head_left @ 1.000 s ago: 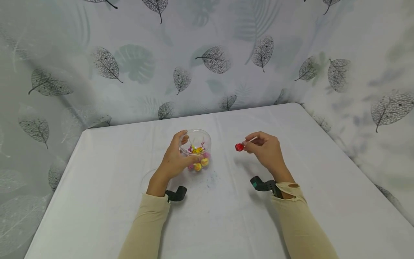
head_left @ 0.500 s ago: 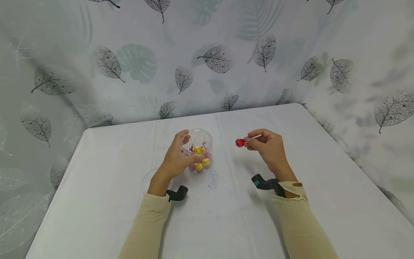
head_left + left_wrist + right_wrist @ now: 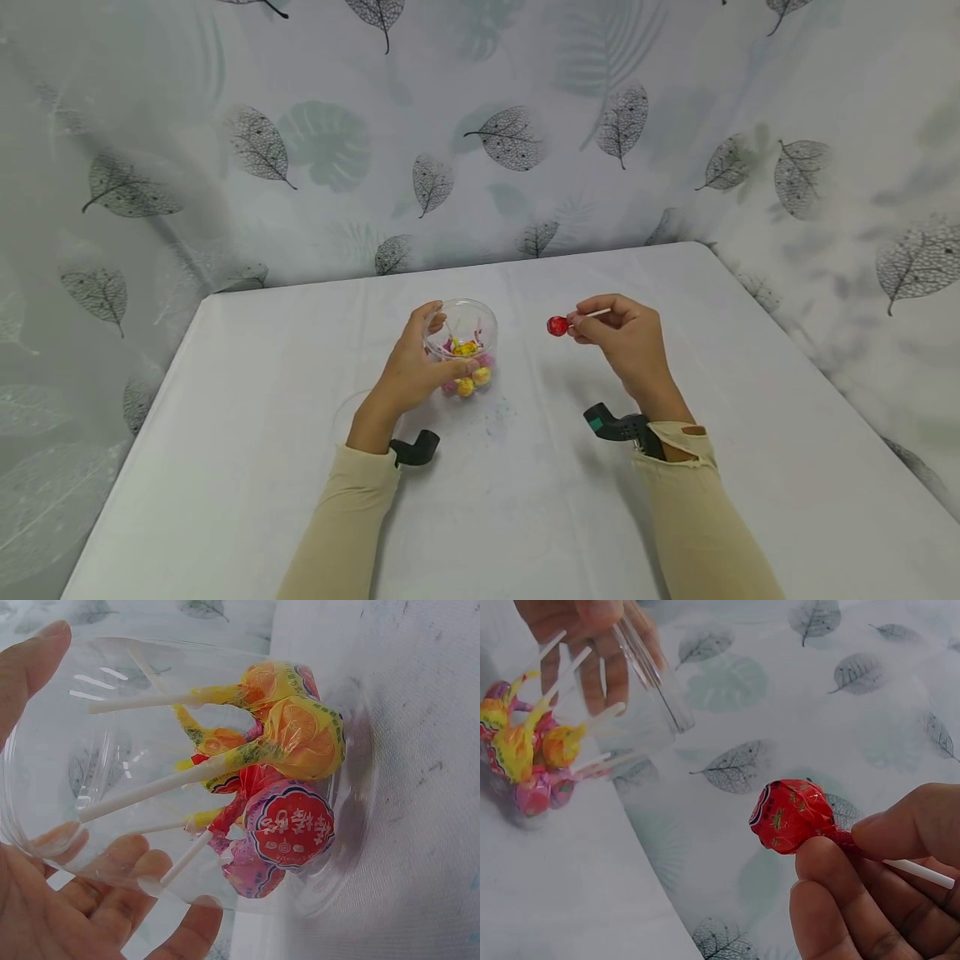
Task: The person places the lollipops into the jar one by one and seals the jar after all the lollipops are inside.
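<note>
A clear plastic jar [image 3: 480, 321] stands uncovered on the table, and my left hand [image 3: 411, 367] grips it round its left side. Several wrapped lollipops [image 3: 304, 735] in yellow, pink and red lie at its bottom, their white sticks pointing up toward the mouth. To the right of the jar, my right hand [image 3: 626, 342] is raised over the table. Its thumb and fingers pinch a red-wrapped lollipop [image 3: 795, 814] just below the candy, whose head points left toward the jar. The lollipop's white stick [image 3: 922, 874] passes behind the thumb and comes out on the right.
A clear round lid [image 3: 339, 414] lies on the white table [image 3: 247, 467], partly hidden by the left wrist. Leaf-printed cloth [image 3: 322, 217] hangs at the back and both sides. A black wrist camera [image 3: 416, 450] sits on the left wrist, another black wrist camera [image 3: 615, 423] on the right.
My right hand has risen slightly with the red lollipop, whose stick has turned closer to level. The left hand keeps its grip on the jar. The whole head view has shifted a little.
</note>
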A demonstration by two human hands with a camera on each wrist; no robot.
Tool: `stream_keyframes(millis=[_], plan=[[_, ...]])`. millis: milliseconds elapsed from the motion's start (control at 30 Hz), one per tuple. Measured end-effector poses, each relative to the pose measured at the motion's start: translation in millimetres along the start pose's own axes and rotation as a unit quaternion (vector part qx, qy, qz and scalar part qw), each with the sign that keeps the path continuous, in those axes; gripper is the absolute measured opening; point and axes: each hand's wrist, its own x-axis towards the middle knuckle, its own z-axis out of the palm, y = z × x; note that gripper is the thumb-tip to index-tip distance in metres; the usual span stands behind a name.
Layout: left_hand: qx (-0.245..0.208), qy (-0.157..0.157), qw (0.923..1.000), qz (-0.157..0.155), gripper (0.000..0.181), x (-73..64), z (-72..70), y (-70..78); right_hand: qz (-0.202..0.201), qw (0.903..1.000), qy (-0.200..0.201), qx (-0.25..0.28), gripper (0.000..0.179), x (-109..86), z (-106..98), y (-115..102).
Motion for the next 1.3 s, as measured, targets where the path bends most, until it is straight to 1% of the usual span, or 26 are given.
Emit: stream_keyframes(millis=[267,400,533,633,767,900,1000,1133,1300], plan=[[0.013,-0.001,0.9999,-0.003,0.104,-0.1,-0.9,0.3,-0.01,0.9999,0.007,-0.012,0.02,1.6,6.7,-4.5],[0.011,-0.002,0.9999,0.0,0.104,-0.1,-1.0,-0.4,-0.018,0.9998,0.003,-0.002,0.016,2.3,9.2,-5.9],[0.008,-0.002,1.0,0.0,0.104,-0.4,-1.3,-0.7,-0.025,0.9996,-0.001,0.012,0.018,3.1,11.2,-6.9],[0.01,-0.001,0.9999,-0.004,0.104,-0.7,-1.5,0.1,-0.028,0.9996,-0.001,0.01,0.023,3.7,12.6,-7.7],[0.014,0.002,0.9998,-0.01,0.103,-0.7,-1.1,0.7,-0.028,0.9996,-0.001,0.002,0.025,3.6,14.4,-8.9],[0.015,0.001,0.9998,-0.015,0.103,-0.7,-0.8,0.6,-0.031,0.9995,-0.001,-0.005,0.022,3.6,15.6,-10.0],[0.014,0.001,0.9998,-0.013,0.103,-0.4,-1.1,0.4,-0.035,0.9994,-0.002,-0.006,0.019,4.0,16.8,-11.1],[0.015,0.001,0.9999,-0.005,0.104,0.3,-1.5,-0.3,-0.036,0.9993,-0.005,0.001,0.02,5.0,18.6,-12.5],[0.013,0.002,0.9999,-0.007,0.105,1.0,-0.8,-0.3,-0.039,0.9992,-0.005,0.0,0.019,5.0,20.2,-13.2]])
